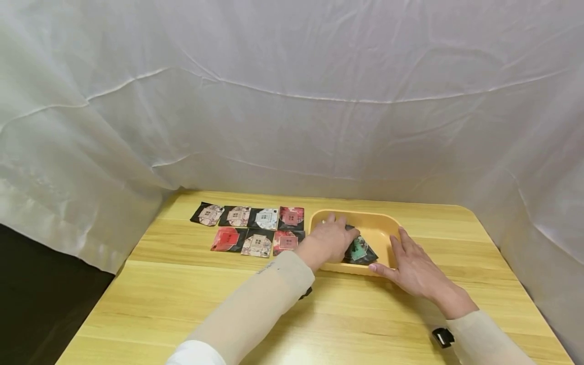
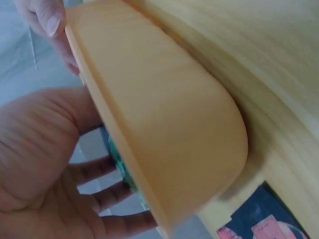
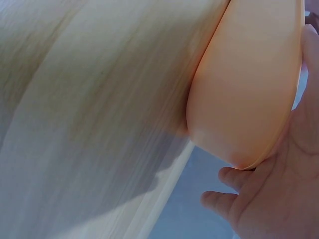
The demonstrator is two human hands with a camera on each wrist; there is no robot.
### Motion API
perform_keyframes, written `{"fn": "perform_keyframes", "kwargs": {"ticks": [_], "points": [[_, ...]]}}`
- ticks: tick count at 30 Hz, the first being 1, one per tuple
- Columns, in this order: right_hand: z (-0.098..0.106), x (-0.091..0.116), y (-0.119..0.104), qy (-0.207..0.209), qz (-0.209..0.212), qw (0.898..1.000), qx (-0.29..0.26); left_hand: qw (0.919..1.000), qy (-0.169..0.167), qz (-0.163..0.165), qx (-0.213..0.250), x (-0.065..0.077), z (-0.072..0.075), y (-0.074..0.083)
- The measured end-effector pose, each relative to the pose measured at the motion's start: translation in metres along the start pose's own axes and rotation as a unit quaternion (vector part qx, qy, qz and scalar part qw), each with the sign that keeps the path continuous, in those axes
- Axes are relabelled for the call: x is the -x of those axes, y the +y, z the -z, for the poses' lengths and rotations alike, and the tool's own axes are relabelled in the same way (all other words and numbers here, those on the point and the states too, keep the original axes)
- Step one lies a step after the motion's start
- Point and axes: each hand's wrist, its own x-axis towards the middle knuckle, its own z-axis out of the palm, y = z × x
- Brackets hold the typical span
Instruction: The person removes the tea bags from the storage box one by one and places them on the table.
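Observation:
A shallow yellow-orange plastic basket (image 1: 380,235) stands on the table. My left hand (image 1: 330,239) reaches over its near left rim, fingers extended down inside. By that hand's thumb lies a black sachet with a green label (image 1: 358,250), overlapping other dark sachets that the hand partly covers. In the left wrist view the fingers (image 2: 107,196) look spread beside the sachets; whether they pinch one is hidden. My right hand (image 1: 414,267) rests on the basket's near right corner, thumb at the near rim and spread fingers along the right side.
Left of the basket, several square sachets lie in two rows, among them a red one (image 1: 226,239), a white-printed one (image 1: 264,218) and a beige one (image 1: 257,243). Pale fabric (image 1: 292,137) hangs behind the wooden table (image 1: 347,314). A black device (image 1: 442,337) sits at my right wrist.

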Motion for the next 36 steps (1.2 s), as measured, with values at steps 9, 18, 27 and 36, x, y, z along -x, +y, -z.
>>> {"fn": "perform_keyframes", "kwargs": {"ticks": [9,18,27,36], "points": [[0.0,-0.001,0.0,0.002,0.001,1.0,0.003,0.9998,-0.01,0.008,0.013,0.001,-0.003,-0.008],[-0.001,-0.001,0.001,0.002,-0.001,1.0,0.004,0.9999,0.009,0.003,-0.004,-0.002,-0.008,-0.008],[-0.001,-0.001,0.001,0.004,0.0,1.0,0.01,0.9992,0.03,-0.003,-0.024,0.001,-0.005,-0.005],[0.0,-0.001,0.0,0.003,-0.001,1.0,0.01,0.9996,0.025,-0.006,-0.012,0.009,0.009,-0.008]]}}
